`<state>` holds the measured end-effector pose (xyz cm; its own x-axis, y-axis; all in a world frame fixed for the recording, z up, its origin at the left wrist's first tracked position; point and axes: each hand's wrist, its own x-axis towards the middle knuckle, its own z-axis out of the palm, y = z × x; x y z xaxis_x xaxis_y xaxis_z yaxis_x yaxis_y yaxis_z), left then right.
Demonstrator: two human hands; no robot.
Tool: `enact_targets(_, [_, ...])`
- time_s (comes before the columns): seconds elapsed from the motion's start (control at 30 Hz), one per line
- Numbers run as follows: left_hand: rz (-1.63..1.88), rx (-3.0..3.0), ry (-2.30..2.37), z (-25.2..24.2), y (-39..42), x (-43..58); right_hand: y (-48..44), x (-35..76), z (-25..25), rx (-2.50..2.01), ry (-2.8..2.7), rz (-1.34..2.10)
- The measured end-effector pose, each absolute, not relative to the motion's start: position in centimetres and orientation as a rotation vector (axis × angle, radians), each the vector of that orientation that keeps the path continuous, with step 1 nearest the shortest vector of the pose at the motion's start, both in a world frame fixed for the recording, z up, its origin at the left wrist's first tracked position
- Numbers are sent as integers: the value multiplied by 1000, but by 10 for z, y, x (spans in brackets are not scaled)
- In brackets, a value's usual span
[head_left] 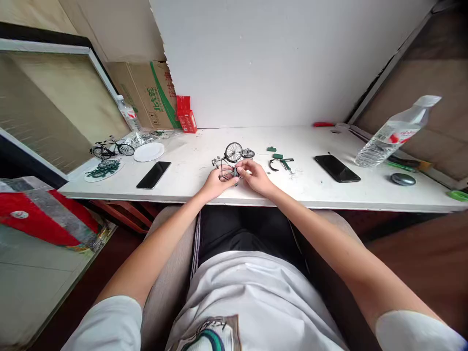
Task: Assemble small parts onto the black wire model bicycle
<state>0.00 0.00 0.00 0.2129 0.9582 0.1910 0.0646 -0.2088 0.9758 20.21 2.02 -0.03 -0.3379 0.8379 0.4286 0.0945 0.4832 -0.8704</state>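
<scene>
A small metal model bicycle (pixel 231 161), partly put together, stands on the white table (pixel 256 192) right in front of me. One spoked wheel (pixel 233 152) rises above its frame. My left hand (pixel 216 183) grips the frame from the left, fingers curled. My right hand (pixel 256 176) pinches a small dark part against the frame from the right. A second wheel (pixel 248 153) lies just behind. Loose green and dark parts (pixel 281 162) lie to the right of my right hand.
Two black phones (pixel 154 175) (pixel 337 168) lie left and right. A finished model bicycle (pixel 111 148), a white plate (pixel 148 151) and green parts (pixel 103 170) sit far left. A water bottle (pixel 393 132) lies at right beside a dark round lid (pixel 402 179). A red box (pixel 186 117) stands by the wall.
</scene>
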Motion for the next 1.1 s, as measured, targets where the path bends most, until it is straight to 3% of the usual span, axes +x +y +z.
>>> enact_targets(0.77, [1142,1534,937,-1,0,-4,15,201,3,-800,-1720,978])
enact_targets(1.1, [1127,1455,924,-4,0,-3,8,200,5,-878,-1845,723])
